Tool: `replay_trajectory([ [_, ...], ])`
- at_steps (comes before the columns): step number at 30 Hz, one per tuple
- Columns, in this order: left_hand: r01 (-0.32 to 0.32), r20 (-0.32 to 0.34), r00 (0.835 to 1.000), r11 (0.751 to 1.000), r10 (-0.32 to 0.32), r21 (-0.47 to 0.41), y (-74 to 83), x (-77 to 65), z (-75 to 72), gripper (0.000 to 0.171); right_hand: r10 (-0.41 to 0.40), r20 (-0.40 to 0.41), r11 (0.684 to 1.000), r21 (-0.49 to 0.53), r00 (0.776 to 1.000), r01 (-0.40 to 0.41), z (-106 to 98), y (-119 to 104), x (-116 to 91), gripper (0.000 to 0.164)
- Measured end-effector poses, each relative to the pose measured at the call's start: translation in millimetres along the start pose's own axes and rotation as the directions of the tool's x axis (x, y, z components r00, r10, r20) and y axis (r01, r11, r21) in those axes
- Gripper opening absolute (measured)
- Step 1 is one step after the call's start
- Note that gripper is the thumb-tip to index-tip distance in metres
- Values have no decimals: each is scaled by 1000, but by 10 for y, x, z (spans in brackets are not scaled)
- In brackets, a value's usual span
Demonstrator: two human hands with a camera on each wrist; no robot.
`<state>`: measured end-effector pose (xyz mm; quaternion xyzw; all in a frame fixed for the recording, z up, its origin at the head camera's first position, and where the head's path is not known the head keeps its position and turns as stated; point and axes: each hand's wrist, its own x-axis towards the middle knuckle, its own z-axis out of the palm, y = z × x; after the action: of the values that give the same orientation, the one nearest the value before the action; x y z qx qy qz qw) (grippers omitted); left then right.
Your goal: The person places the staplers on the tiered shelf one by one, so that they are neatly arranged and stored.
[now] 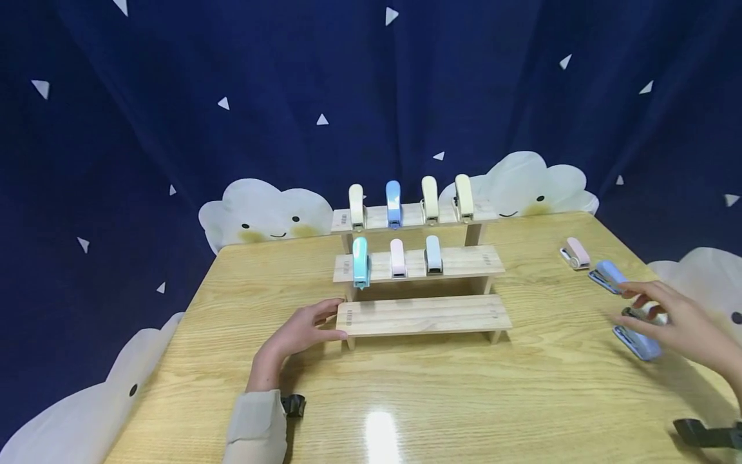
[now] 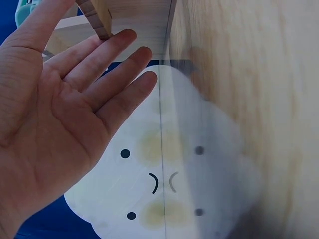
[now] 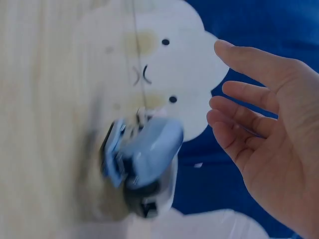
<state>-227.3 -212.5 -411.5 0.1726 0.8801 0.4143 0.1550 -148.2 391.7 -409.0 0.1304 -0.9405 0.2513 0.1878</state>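
Note:
My left hand (image 1: 304,327) touches the left end of a three-tier wooden rack (image 1: 423,317) at its lowest board. Its fingers look fairly straight in the left wrist view, with the board's end between thumb and fingers. Over at the right, my right hand (image 1: 675,316) hovers above small staplers, its fingers apart and loosely bent, holding nothing. Below it lie a light blue stapler (image 1: 640,343) and a pale one with dark parts, mostly hidden by the fingers. Just beyond the fingertips is another blue stapler (image 1: 607,276). The right wrist view shows a blue stapler (image 3: 154,149), blurred, apart from the hand.
A pink stapler (image 1: 576,251) lies farther back on the wooden table (image 1: 261,283). Several cream and blue staplers stand on the rack's top tier (image 1: 373,215). The middle tier (image 1: 469,261) bears turquoise, pink and grey-blue ones. A dark blue curtain (image 1: 278,77) hangs behind.

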Motion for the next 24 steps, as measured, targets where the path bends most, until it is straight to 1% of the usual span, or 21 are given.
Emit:
replay_trajectory([
  [4, 9, 0, 1000, 1000, -9, 0, -17, -1, 1, 81, 29, 0, 999, -44, 1000, -29, -23, 113, -130, 51],
  [9, 2, 6, 1000, 1000, -2, -4, -8, -3, -1, 80, 22, 10, 993, -120, 1000, -20, -18, 223, -238, 49],
  [11, 6, 7, 1000, 1000, -6, -3, -5, -4, -1, 80, 19, 32, 993, -121, 999, -15, -2, 263, -271, 46],
  [14, 13, 7, 1000, 1000, -13, -1, -1, -4, 1, 81, 40, 73, 996, -86, 996, -34, 12, 292, -318, 44],
  [17, 14, 7, 1000, 1000, -14, 7, 5, -4, 1, 81, 45, 84, 998, -55, 995, -40, 21, 311, -356, 43],
  [20, 12, 6, 1000, 1000, -12, 14, 16, -8, -3, 81, 4, 54, 999, -44, 999, -1, 34, 343, -398, 48],
  [24, 11, 9, 1000, 1000, -11, 15, 16, -8, -9, 82, -45, 16, 998, -44, 999, 46, 40, 381, -475, 66],
])
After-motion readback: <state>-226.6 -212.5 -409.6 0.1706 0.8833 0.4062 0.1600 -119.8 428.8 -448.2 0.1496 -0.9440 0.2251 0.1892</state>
